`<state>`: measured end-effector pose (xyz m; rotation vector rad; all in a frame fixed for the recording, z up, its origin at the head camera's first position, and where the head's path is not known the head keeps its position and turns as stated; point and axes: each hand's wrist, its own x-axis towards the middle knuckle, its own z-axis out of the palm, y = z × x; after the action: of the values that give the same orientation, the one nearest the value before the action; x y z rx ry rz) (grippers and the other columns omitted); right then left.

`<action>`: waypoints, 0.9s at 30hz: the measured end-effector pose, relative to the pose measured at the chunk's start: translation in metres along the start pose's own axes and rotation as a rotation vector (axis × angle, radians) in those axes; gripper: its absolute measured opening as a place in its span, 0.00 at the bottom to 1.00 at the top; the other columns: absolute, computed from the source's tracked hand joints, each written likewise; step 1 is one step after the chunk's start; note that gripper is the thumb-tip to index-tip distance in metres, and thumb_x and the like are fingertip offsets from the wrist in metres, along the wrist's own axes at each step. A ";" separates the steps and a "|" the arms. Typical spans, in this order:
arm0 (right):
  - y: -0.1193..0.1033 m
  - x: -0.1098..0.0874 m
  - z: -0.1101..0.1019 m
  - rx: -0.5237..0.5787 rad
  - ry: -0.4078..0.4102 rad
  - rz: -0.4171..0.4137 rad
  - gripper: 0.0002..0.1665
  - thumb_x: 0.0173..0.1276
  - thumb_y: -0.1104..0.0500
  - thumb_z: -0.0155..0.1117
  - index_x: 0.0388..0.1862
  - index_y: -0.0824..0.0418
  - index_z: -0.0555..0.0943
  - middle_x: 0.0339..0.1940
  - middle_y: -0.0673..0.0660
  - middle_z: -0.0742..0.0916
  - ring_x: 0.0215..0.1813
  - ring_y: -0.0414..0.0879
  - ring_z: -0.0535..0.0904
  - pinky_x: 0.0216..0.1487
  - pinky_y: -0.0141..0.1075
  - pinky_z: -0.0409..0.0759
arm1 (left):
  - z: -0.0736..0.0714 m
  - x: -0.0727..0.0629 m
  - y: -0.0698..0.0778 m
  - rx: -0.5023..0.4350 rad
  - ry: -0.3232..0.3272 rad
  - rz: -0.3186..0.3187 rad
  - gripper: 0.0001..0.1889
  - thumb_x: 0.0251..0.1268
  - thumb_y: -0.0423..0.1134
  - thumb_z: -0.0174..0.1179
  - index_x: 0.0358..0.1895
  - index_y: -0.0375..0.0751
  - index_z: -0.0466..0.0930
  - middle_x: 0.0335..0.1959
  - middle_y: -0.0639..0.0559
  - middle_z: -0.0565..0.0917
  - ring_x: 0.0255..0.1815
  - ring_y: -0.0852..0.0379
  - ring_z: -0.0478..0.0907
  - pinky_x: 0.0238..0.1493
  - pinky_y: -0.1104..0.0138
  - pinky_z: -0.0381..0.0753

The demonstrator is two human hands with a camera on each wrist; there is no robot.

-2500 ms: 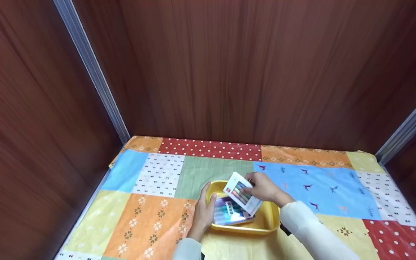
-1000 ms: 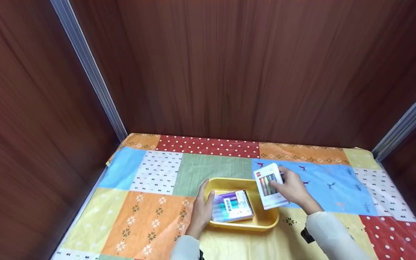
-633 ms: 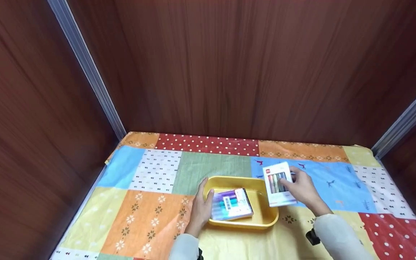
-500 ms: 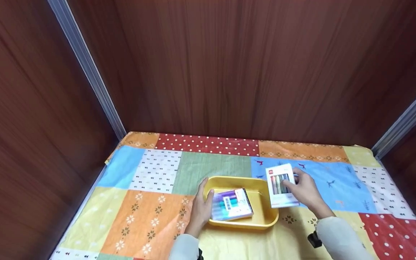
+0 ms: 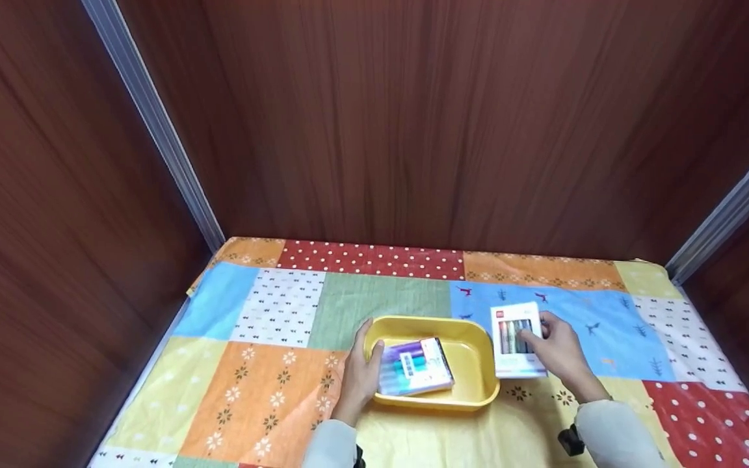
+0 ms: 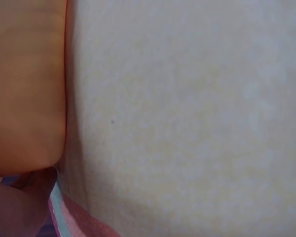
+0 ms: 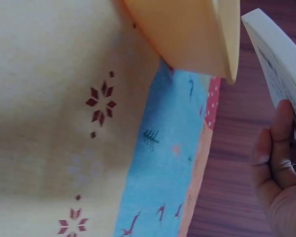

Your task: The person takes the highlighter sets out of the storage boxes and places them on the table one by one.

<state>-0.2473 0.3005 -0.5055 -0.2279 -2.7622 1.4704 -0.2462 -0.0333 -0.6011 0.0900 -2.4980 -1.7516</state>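
Observation:
My left hand (image 5: pixel 361 370) grips the left end of a yellow plastic tub (image 5: pixel 469 374), thumb at the inner side of the rim and fingers outside. Inside the tub, toward the left, lies a clear pack of purple and teal pens (image 5: pixel 415 367) with a white label. My right hand (image 5: pixel 563 351) pinches a white box of coloured pens or sticks (image 5: pixel 513 335) by its right edge, thumb on the front window. The box stands nearly upright in the head view, just right of the tub's rim. In the right wrist view, fingers support the box (image 7: pixel 286 59) from behind.
A patchwork cloth (image 5: pixel 270 390) covers the table. Brown wood-grain panels (image 5: pixel 374 130) rise behind and on both sides, with metal strips (image 5: pixel 160 123) at the corners. Black straps (image 5: pixel 571 441) sit at the wrists.
My right hand has carried the white box from over the pen pack to the right, past the tub's rim, and the box has turned more upright. The left hand keeps its place on the tub.

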 end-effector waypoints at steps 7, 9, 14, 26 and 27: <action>0.013 -0.005 -0.001 0.017 0.002 0.034 0.20 0.72 0.57 0.61 0.58 0.67 0.74 0.33 0.56 0.89 0.30 0.41 0.83 0.29 0.34 0.81 | 0.000 0.000 0.000 0.003 0.003 -0.002 0.27 0.80 0.50 0.49 0.78 0.65 0.58 0.77 0.45 0.69 0.74 0.35 0.68 0.73 0.38 0.65; 0.017 -0.006 -0.002 0.022 0.002 0.042 0.19 0.72 0.58 0.60 0.56 0.67 0.74 0.32 0.55 0.89 0.29 0.41 0.83 0.29 0.34 0.81 | 0.000 0.000 0.000 0.004 0.004 -0.002 0.27 0.80 0.50 0.49 0.78 0.65 0.58 0.77 0.46 0.69 0.74 0.36 0.68 0.73 0.38 0.65; 0.026 -0.009 -0.002 0.028 -0.002 0.056 0.24 0.72 0.58 0.60 0.61 0.69 0.73 0.33 0.57 0.89 0.29 0.41 0.84 0.29 0.34 0.83 | 0.000 0.000 -0.001 0.009 0.012 0.007 0.27 0.79 0.50 0.49 0.78 0.64 0.59 0.77 0.46 0.69 0.74 0.35 0.68 0.73 0.38 0.65; 0.043 -0.014 0.006 0.034 -0.023 0.109 0.23 0.72 0.58 0.60 0.60 0.70 0.73 0.33 0.57 0.88 0.30 0.42 0.83 0.29 0.35 0.82 | 0.000 0.000 0.000 0.017 0.015 -0.001 0.27 0.79 0.50 0.49 0.77 0.65 0.59 0.76 0.45 0.69 0.74 0.34 0.68 0.72 0.37 0.65; 0.044 -0.014 0.007 0.033 -0.023 0.113 0.22 0.72 0.58 0.60 0.59 0.70 0.73 0.33 0.57 0.88 0.30 0.42 0.83 0.29 0.35 0.82 | 0.000 0.000 0.000 0.018 0.016 0.000 0.27 0.79 0.50 0.49 0.77 0.65 0.59 0.76 0.44 0.69 0.74 0.34 0.68 0.72 0.37 0.65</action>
<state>-0.2281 0.3172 -0.5452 -0.3745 -2.7832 1.5511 -0.2464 -0.0331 -0.6008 0.1045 -2.5024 -1.7222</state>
